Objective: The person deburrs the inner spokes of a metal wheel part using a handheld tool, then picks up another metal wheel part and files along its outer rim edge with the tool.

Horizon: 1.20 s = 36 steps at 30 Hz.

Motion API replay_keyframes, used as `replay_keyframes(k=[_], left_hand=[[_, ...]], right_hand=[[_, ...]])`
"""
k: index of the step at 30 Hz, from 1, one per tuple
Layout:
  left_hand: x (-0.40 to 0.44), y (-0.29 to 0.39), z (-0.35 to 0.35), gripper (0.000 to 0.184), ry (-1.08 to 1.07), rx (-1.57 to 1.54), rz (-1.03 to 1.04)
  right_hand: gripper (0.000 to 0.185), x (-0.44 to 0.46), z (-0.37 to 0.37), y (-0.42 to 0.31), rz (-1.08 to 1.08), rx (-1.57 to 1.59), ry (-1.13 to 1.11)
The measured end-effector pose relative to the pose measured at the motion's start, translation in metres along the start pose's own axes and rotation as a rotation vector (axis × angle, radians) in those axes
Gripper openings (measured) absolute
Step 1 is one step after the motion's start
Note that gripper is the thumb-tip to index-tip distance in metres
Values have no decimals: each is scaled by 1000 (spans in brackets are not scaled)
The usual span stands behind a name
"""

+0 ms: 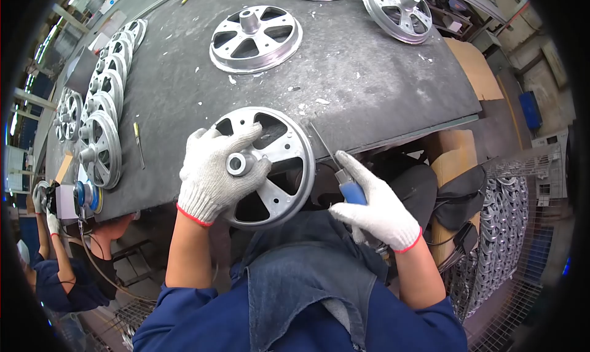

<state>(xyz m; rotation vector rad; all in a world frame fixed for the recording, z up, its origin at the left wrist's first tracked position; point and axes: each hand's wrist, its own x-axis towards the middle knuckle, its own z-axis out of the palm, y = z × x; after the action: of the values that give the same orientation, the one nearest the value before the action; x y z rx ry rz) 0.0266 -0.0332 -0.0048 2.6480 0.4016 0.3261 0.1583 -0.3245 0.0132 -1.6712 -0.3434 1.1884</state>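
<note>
At counter, six o'clock: wheel, left grip clasping hub; right grip pinching tool (seemingly mid-work; other wheels' finish unclear).

Worktable, dark and scuffed, extends from the centre toward twelve o'clock. Strip lights burn at ten o'clock. Brown cardboard noted at two; blue bin and grey-brown floor approaching three; wire-mesh caging at four.
</note>
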Motion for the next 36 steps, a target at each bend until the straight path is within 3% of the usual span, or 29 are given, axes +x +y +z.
replay_keyframes(k=[5, 7, 9, 12, 19, 25, 27, 31, 33, 36], left_hand=[[1, 5, -1, 51, -10, 2, -60], [0, 6, -1, 52, -15, -12, -68], [1, 8, -2, 52, -17, -11, -58], [0, 4, 0, 53, -13, 17, -48], [-1, 4, 1, 55, -10, 0, -62], [-1, 6, -1, 57, -11, 1, -76], [0, 8, -3, 57, -66, -12, -120], [-1, 11, -2, 58, -18, 5, -86], [-1, 8, -2, 60, -55, 14, -106], [-3, 1, 3, 58, -20, 4, -82]], right_hand=[[82, -2, 12, 12, -55, -190, 37], [74, 6, 21, 27, -385, -562, 171], [70, -1, 27, 22, -377, -595, 199], [72, -10, 37, 18, -209, -905, 246], [72, -5, 40, 16, -178, -926, 262], [73, 4, 25, 27, -338, -553, 198], [74, -4, 26, 17, -211, -674, 173], [71, -8, 37, 21, -211, -727, 209], [69, -11, 44, 21, -251, -942, 314], [69, -15, 54, 27, -272, -1026, 375]])
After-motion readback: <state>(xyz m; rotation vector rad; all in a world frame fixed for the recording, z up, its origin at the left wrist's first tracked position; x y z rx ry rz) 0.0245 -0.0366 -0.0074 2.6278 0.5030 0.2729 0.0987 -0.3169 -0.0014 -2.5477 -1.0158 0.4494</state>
